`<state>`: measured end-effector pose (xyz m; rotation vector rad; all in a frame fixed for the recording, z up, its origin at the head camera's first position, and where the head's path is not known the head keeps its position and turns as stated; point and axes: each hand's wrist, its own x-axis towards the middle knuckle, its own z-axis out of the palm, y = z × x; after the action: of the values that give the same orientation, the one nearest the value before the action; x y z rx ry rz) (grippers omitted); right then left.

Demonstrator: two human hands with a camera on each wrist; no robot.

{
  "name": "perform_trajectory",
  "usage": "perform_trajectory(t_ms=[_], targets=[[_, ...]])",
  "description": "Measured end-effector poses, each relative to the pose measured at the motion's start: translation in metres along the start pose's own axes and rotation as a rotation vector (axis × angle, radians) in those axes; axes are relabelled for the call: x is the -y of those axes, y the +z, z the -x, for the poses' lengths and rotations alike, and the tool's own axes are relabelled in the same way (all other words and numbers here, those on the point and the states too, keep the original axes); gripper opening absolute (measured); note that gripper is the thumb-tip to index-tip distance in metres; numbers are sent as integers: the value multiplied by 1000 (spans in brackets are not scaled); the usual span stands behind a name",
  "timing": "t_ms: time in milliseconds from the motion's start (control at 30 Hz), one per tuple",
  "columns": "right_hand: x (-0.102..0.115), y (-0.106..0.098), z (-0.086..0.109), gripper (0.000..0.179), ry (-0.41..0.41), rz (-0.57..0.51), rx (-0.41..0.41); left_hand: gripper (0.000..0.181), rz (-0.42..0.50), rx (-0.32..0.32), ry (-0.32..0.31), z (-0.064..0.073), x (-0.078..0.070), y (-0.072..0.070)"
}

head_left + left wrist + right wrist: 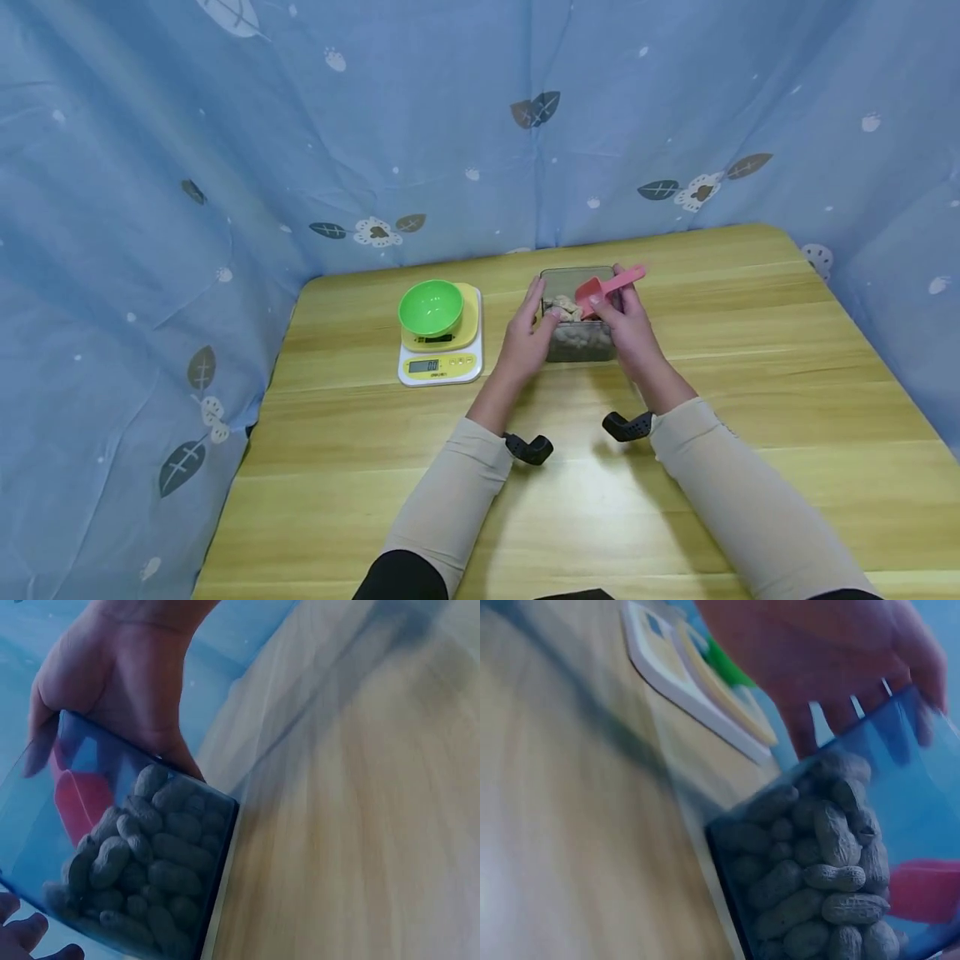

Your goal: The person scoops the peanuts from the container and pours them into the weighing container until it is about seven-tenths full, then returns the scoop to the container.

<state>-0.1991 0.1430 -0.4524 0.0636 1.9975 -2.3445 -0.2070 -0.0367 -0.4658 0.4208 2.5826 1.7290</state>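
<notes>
A clear dark-tinted plastic container [579, 353] holds unshelled peanuts [838, 836], heaped up along the near wall in the head view. My left hand [528, 335] grips its left side, thumb over the rim and fingers along the outer wall. On the opposite side my right hand [632, 327] holds the container the same way, its thumb beside a pink scoop [589, 292]. The scoop's bowl lies on the peanuts, and its handle sticks out over the right rim. In the left wrist view the right hand [139, 679] shows across the container.
Left of the container stands a yellow and white kitchen scale [442, 372] with a green bowl [431, 308] on its platform; the display reads about zero. The wooden table [360, 467] ends at a blue patterned curtain [450, 125] behind and at the left.
</notes>
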Motion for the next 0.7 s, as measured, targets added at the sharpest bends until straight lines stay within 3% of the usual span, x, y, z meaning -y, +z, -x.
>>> perform_trajectory(t_ms=[167,267,400,533,633,700], targets=[[13,8,8,79,20,121,34,53,25,-26,14,1,5,-14],[17,-3,3,84,-34,286,-1,51,6,-23,42,0,6,-18],[33,-16,-2,79,-236,683,-50,49,-36,-66,77,-1,6,-22],[54,-19,-2,46,-400,1159,23,43,-96,-106,114,-2,3,-24],[69,-15,-3,18,-416,1414,142,41,-142,-111,110,-3,1,-26],[78,-8,-5,16,-380,1504,209,40,-162,-102,93,-3,0,-27]])
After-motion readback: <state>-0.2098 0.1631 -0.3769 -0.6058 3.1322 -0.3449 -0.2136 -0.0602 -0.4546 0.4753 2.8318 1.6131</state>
